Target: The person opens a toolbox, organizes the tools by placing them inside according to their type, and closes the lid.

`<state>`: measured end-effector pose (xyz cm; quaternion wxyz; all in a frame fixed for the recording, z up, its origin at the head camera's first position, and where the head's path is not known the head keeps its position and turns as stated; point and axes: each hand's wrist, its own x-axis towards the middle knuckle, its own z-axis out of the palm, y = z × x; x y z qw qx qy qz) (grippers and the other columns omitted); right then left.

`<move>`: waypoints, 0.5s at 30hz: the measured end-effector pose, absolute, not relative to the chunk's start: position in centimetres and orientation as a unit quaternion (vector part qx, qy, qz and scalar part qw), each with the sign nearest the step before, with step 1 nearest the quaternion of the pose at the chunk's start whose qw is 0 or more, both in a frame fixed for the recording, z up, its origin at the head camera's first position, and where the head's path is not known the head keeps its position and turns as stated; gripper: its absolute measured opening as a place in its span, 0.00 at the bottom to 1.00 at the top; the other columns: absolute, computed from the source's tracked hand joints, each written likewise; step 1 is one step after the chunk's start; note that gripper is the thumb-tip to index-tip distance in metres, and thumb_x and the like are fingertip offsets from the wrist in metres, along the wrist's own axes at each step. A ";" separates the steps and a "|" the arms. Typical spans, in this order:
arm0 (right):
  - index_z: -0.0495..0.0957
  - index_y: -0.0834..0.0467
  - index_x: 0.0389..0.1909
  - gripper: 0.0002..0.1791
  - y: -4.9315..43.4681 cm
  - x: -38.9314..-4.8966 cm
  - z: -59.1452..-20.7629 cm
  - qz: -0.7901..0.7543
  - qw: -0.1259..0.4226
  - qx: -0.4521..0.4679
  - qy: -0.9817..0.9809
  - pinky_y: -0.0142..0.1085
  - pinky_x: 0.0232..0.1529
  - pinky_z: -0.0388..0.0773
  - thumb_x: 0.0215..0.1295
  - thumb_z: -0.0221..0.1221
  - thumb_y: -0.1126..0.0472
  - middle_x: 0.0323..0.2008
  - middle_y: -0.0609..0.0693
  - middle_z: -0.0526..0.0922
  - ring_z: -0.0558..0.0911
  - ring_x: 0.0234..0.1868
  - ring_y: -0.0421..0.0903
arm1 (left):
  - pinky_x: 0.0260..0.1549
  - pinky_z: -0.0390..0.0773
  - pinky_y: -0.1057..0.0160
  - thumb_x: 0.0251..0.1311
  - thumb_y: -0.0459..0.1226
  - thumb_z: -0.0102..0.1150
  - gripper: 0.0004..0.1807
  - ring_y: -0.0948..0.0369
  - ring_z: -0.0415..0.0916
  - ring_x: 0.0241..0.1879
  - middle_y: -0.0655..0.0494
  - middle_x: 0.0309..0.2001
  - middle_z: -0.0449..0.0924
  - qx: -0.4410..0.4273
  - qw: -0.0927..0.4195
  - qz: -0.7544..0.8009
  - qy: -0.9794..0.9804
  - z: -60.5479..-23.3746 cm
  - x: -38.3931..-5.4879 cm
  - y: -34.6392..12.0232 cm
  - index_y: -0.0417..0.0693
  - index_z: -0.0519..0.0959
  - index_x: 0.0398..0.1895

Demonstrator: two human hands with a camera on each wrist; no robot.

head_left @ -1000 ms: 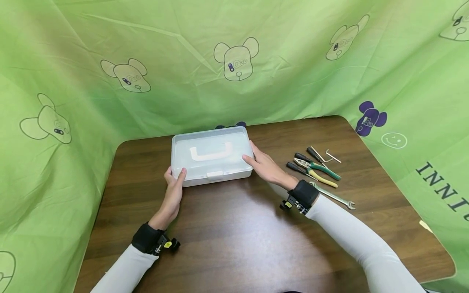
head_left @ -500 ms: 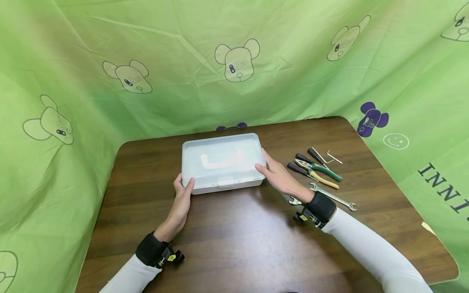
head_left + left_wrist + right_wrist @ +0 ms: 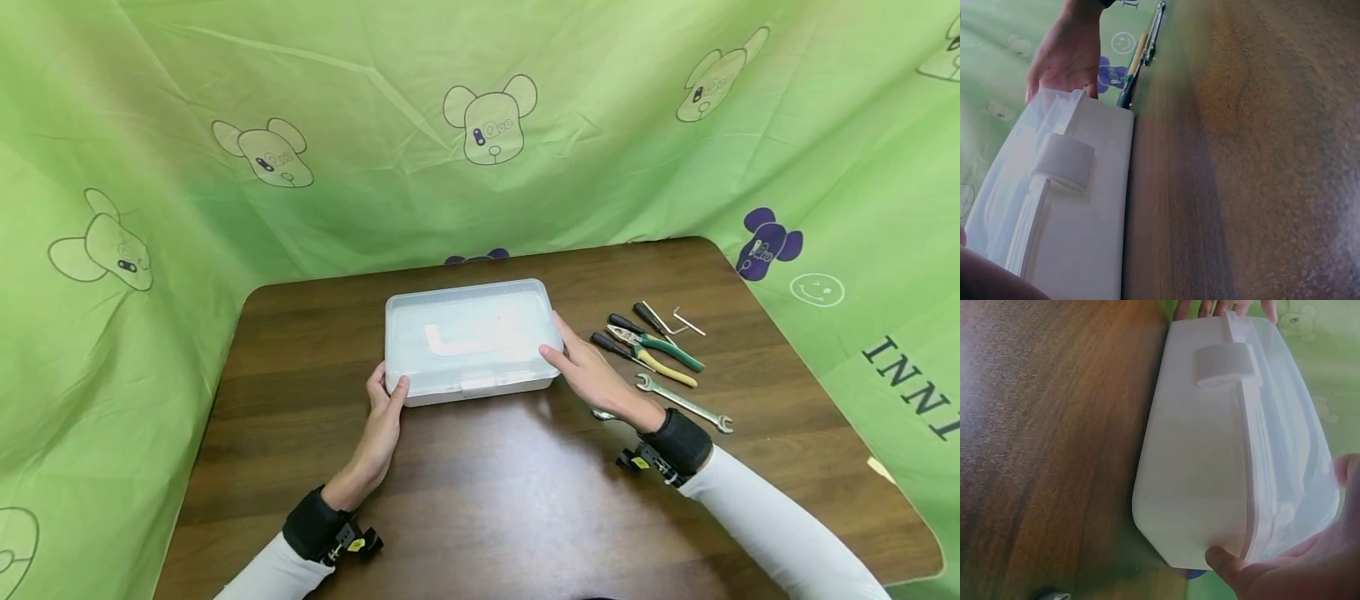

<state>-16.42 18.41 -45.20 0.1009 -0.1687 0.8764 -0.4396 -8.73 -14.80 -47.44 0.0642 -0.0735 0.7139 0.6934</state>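
Observation:
A white plastic storage box (image 3: 438,398) with a clear lid (image 3: 472,304) lies flat on the brown table. Its front latch (image 3: 478,385) is fastened, and a white carry handle shows faintly on top. My left hand (image 3: 381,433) grips the near left corner, thumb over the lid's edge. At the opposite end, my right hand (image 3: 596,379) holds the right side with its thumb on the lid. Across the box in the left wrist view, the right hand (image 3: 1066,59) shows. Fingers of the left hand (image 3: 1216,307) appear at the top of the right wrist view.
Right of the box lie green-and-yellow pliers (image 3: 643,341), several black-handled screwdrivers (image 3: 612,343), hex keys (image 3: 689,322) and a wrench (image 3: 684,403). Another metal tool (image 3: 602,414) is mostly hidden under my right forearm. A green printed cloth (image 3: 337,225) hangs behind the table.
Both hands have shifted the box to the right and nearer to me, keeping their grip on its ends. The tools on the right stay in place.

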 end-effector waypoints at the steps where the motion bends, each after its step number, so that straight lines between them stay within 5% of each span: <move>1: 0.37 0.60 0.86 0.42 18.5 -16.4 -45.3 -0.439 0.098 -0.168 0.877 0.59 0.81 0.48 0.87 0.46 0.46 0.85 0.61 0.44 0.48 0.84 0.60 | 0.79 0.37 0.44 0.87 0.48 0.39 0.38 0.51 0.27 0.84 0.43 0.85 0.31 -0.070 0.064 0.694 0.714 -47.5 -8.7 -14.7 0.45 0.35 0.84; 7: 0.38 0.61 0.86 0.42 18.9 -15.9 -45.5 -0.444 0.079 -0.168 0.877 0.59 0.80 0.50 0.87 0.46 0.46 0.85 0.61 0.44 0.51 0.84 0.62 | 0.79 0.38 0.43 0.86 0.49 0.39 0.39 0.50 0.27 0.84 0.42 0.84 0.30 -0.065 0.068 0.702 0.706 -47.6 -8.6 -14.9 0.43 0.34 0.84; 11: 0.58 0.67 0.80 0.34 19.0 -14.6 -45.6 -0.483 -0.033 -0.132 0.865 0.57 0.73 0.67 0.84 0.53 0.54 0.77 0.67 0.64 0.70 0.74 0.65 | 0.80 0.40 0.42 0.86 0.49 0.38 0.39 0.46 0.31 0.84 0.39 0.84 0.33 -0.061 0.060 0.690 0.719 -47.2 -8.4 -15.5 0.41 0.35 0.84; 15: 0.78 0.67 0.62 0.17 18.9 -12.4 -45.2 -0.510 -0.149 -0.128 0.837 0.39 0.57 0.77 0.78 0.59 0.64 0.55 0.62 0.83 0.82 0.52 0.53 | 0.80 0.41 0.39 0.85 0.45 0.43 0.38 0.44 0.34 0.83 0.40 0.84 0.36 -0.014 -0.007 0.625 0.780 -45.9 -8.9 -16.4 0.42 0.38 0.85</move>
